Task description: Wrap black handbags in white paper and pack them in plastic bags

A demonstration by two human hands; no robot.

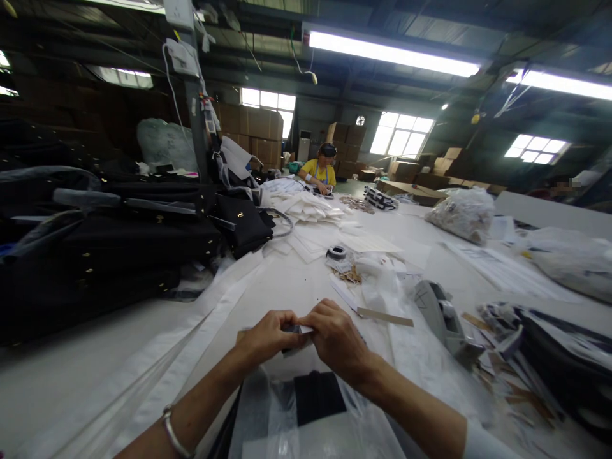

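Nearest: plastic-wrapped item, one, lying at the lower middle, black panel showing through the clear film; part of it is passing out of view below.

Left: black bags, several, piled and bordering the working room with their handles and brass-coloured fittings.

Centre-left: left hand, curling, its grip pinching a small dark piece, which is sitting just above the wrapped item; fingers are hiding much of its shape.

Centre: white sheets, loosely stacked, lying beyond the hands; behind them a co-worker in yellow is sitting.

Centre-right: right hand, bending inward, fingertips meeting the left's; whether its grip is pinching anything, one cannot tell. Step in hand, by judgement: fine two-handed fingerwork on the dark piece. The next move is seemingly calling for a steady left grip and small right-finger adjustments.

Further right, in order: tape roll; rubber bands, lying just beside it; tan strip; tape dispenser, narrowing the room; dark bag, crowding the right edge.

Open room: bare counter, stretching ahead of the hands, toward the sheets.
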